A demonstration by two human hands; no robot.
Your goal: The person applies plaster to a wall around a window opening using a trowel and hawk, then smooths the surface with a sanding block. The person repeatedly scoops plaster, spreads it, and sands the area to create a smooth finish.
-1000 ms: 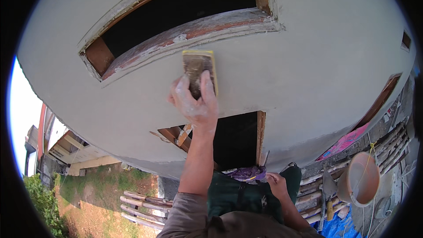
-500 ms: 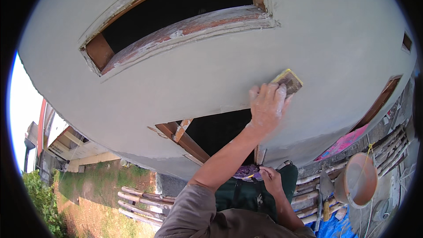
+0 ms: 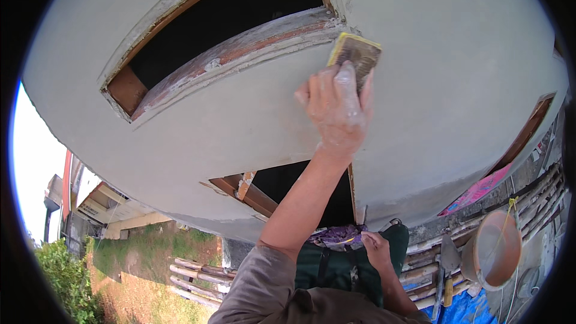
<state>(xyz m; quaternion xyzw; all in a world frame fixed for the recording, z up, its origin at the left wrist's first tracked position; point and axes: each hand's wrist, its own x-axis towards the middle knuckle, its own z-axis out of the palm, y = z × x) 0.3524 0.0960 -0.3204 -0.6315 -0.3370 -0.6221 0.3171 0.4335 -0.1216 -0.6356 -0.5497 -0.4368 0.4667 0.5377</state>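
Note:
My left hand [image 3: 336, 102], whitened with powder, grips a flat rectangular float [image 3: 354, 54] with a yellowish edge against the pale plastered wall [image 3: 432, 84], just below the lower right corner of a dark upper opening with a rough frame [image 3: 270, 33]. My forearm crosses in front of a lower opening [image 3: 285, 177] with wooden framing. My right hand [image 3: 377, 249] is low, fingers curled beside a crumpled purple bundle [image 3: 336, 236] over my dark green trousers; what it holds I cannot make out.
At the right, a terracotta-coloured bucket [image 3: 513, 234] hangs on rope beside a trowel [image 3: 449, 255], over bamboo poles [image 3: 420, 273] and blue tarp [image 3: 447, 306]. A pink sheet [image 3: 474, 192] is behind. At lower left are more poles [image 3: 195, 270], grassy ground, a bush and another building.
My left hand with the float first moved right and down across the wall, then went up and slightly left toward the upper opening's corner. My right hand stays low by the purple bundle.

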